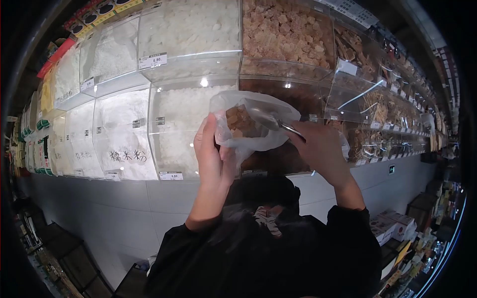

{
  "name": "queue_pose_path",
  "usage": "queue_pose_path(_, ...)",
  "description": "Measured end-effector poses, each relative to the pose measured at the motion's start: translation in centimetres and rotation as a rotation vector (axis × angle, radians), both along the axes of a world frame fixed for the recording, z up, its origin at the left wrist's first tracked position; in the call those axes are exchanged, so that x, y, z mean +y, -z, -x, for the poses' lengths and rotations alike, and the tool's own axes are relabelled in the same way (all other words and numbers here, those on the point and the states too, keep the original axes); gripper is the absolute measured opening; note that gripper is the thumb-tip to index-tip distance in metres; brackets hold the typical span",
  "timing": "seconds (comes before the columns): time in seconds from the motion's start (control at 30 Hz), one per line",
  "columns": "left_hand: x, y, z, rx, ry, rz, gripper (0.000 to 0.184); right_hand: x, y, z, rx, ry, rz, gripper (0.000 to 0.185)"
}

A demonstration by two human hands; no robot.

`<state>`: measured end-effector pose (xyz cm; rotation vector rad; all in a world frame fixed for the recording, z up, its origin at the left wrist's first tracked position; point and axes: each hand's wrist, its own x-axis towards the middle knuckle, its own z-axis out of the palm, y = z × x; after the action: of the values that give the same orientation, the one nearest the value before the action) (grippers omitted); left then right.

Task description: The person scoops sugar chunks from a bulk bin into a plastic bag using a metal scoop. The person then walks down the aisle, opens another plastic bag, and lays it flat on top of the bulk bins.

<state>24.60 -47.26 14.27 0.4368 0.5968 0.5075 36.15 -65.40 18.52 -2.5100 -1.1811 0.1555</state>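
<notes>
My left hand [214, 155] is closed on the left side of a thin clear plastic bag [233, 144], which hangs with its mouth spread wide in front of me. Inside lie flat brown chunks [242, 122], seen through the opening. My right hand [320, 151] grips the handle of a metal scoop [267, 119], whose bowl is within the bag's mouth, right beside the chunks. Behind and below the bag is a clear bin of dark brown goods [283, 89], partly covered by the bag and my right hand.
Clear bins in two tiers hold white lumps [186, 25], white powder [119, 134] and reddish-brown pieces [288, 30]. Price tags [153, 60] are fixed to the bin fronts. More bins of dried goods [370, 136] stretch to the right. Cardboard boxes [395, 226] stand at the lower right.
</notes>
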Motion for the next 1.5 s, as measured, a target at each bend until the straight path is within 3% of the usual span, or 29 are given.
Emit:
queue_pose_path(0.17, -0.1, -0.7, -1.1, 0.032, -0.021, 0.018, 0.026, -3.6, -4.0, -4.5, 0.510, 0.296, -0.337, 0.023)
queue_pose_path(0.2, 0.3, 0.3, -0.4, -0.071, 0.053, -0.031, 0.027, -3.4, -3.6, -6.1, 0.543, 0.338, -0.449, 0.022)
queue_pose_path(0.33, -0.3, -1.1, -0.7, -0.053, 0.034, -0.019, 0.027, -0.2, 2.3, -15.9, 0.430, 0.356, -0.404, 0.032)
queue_pose_path(0.43, -0.1, 0.1, -0.5, -0.112, 0.064, -0.036, 0.026, 3.4, 8.1, -22.7, 0.605, 0.390, -0.520, 0.033)
queue_pose_path(0.5, 0.2, 0.8, -0.2, -0.159, 0.069, -0.025, 0.026, 5.9, 10.0, -25.4, 0.680, 0.395, -0.580, 0.032)
queue_pose_path(0.53, 0.5, 1.4, 0.0, -0.192, 0.073, -0.027, 0.026, 6.7, 9.9, -26.5, 0.652, 0.387, -0.419, 0.029)
queue_pose_path(0.57, 0.8, 2.0, 0.2, -0.225, 0.077, -0.028, 0.026, 7.6, 10.4, -26.9, 0.600, 0.336, -0.528, 0.030)
queue_pose_path(0.63, 0.7, 0.8, 0.5, -0.160, 0.038, -0.045, 0.025, 8.9, 11.4, -26.5, 0.504, 0.246, -0.728, 0.042)
queue_pose_path(0.73, 0.9, 0.2, 0.6, -0.091, -0.033, -0.022, 0.024, 7.6, 11.9, -24.9, 0.463, 0.091, -0.778, 0.055)
queue_pose_path(0.8, 2.3, 2.4, 1.1, -0.254, 0.050, -0.033, 0.023, 4.6, 9.6, -17.8, 0.598, 0.084, -0.804, 0.062)
queue_pose_path(0.87, 2.4, 3.4, 1.0, -0.319, 0.067, -0.029, 0.022, 0.9, 9.3, -11.3, 0.784, -0.037, -0.778, 0.086)
queue_pose_path(0.93, 2.1, 2.7, 0.1, -0.294, 0.032, -0.027, 0.021, -1.0, 11.5, -6.4, 0.837, -0.002, -0.703, 0.122)
queue_pose_path(0.97, 1.3, 1.6, -0.8, -0.160, -0.017, -0.036, 0.021, -1.2, 11.9, -4.1, 0.800, 0.033, -0.536, 0.132)
queue_pose_path(1.0, -0.2, 0.0, -2.0, -0.030, -0.060, -0.054, 0.021, -0.8, 13.3, -2.4, 0.915, 0.024, -0.607, 0.136)
queue_pose_path(1.07, -2.1, 0.5, -2.4, -0.004, 0.139, -0.208, 0.022, 1.8, 12.8, -0.5, 0.604, -0.048, -0.587, 0.105)
queue_pose_path(1.17, -4.1, 1.8, -2.1, -0.065, 0.575, -0.314, 0.024, 4.6, 14.3, 1.5, 0.824, -0.017, -0.649, 0.070)
queue_pose_path(1.27, -5.8, 6.1, -1.6, 0.039, 0.473, -0.916, 0.011, 6.7, 16.4, 2.7, 1.130, -0.038, -0.835, 0.048)
queue_pose_path(1.33, -5.3, 5.4, -0.5, 0.073, 0.403, -1.025, 0.013, 8.1, 18.1, 2.9, 1.340, -0.070, -0.966, 0.039)
queue_pose_path(1.4, -4.1, 4.3, 1.5, 0.090, 0.405, -1.052, 0.019, 10.3, 19.7, 2.5, 1.483, 0.188, -0.721, 0.031)
queue_pose_path(1.5, -3.0, 4.4, 3.2, 0.267, 0.165, -1.315, 0.029, 11.3, 20.1, 2.0, 0.879, 0.052, -0.733, 0.034)
